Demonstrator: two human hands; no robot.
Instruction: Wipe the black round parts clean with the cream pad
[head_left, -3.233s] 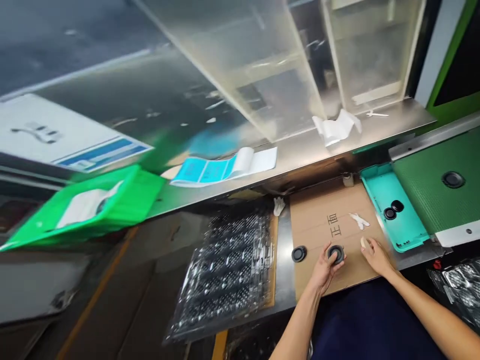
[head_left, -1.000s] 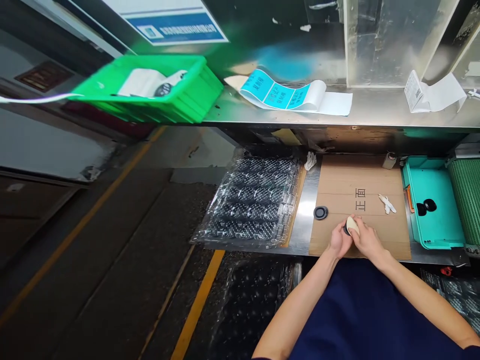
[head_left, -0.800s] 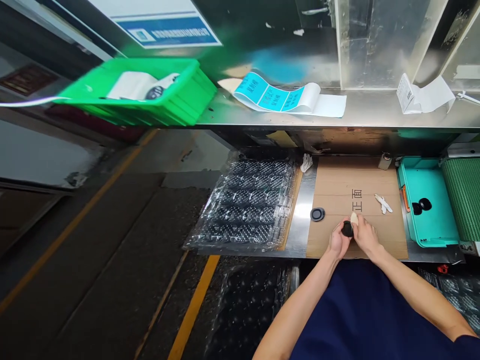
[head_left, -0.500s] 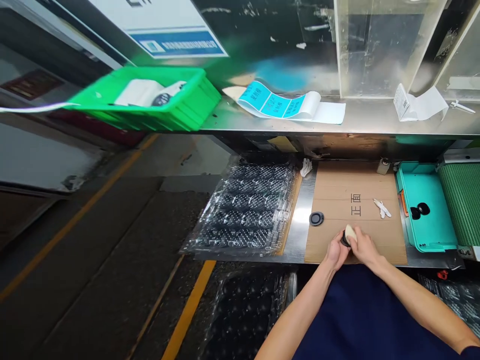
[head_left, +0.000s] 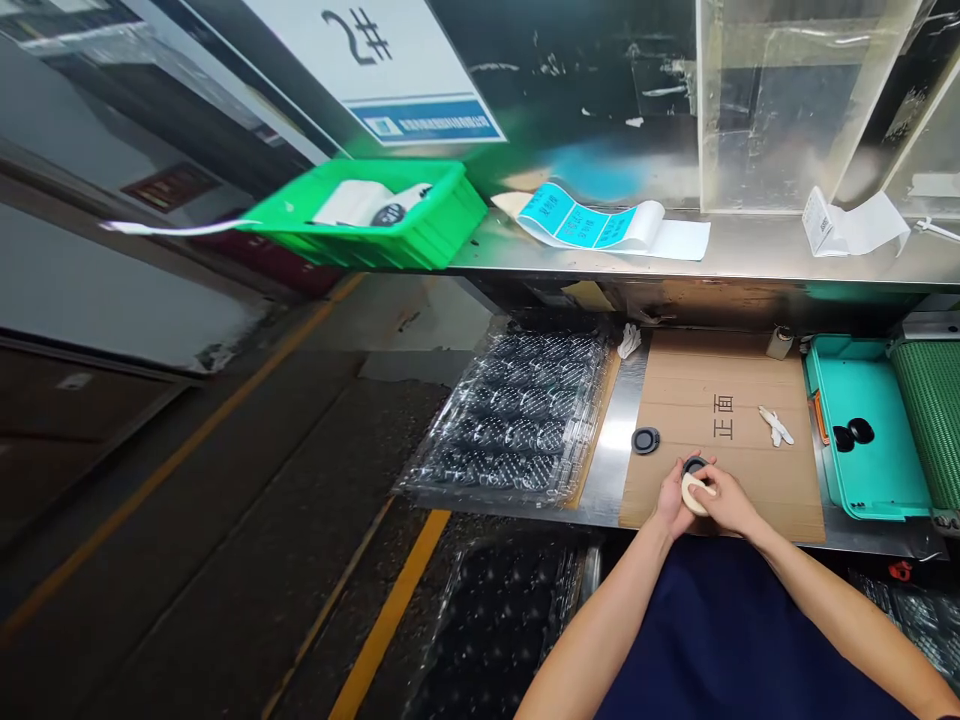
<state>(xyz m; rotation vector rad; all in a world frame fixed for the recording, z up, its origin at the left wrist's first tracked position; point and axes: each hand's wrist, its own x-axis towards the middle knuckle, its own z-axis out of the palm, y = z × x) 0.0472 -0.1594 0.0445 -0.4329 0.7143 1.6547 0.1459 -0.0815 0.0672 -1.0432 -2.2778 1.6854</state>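
Right of centre, low in the frame, our left hand (head_left: pixel 672 502) grasps a round black part (head_left: pixel 694 464); our right hand (head_left: pixel 727 503) pinches a cream pad (head_left: pixel 694 499) over it, above a cardboard sheet (head_left: pixel 686 375).

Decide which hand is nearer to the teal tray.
Right. The right hand is left of the teal tray, over the cardboard; the left hand is farther left, beside it.

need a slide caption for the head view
Left hand holds a black disc, right hand a cream pad, over cardboard beside a teal tray.
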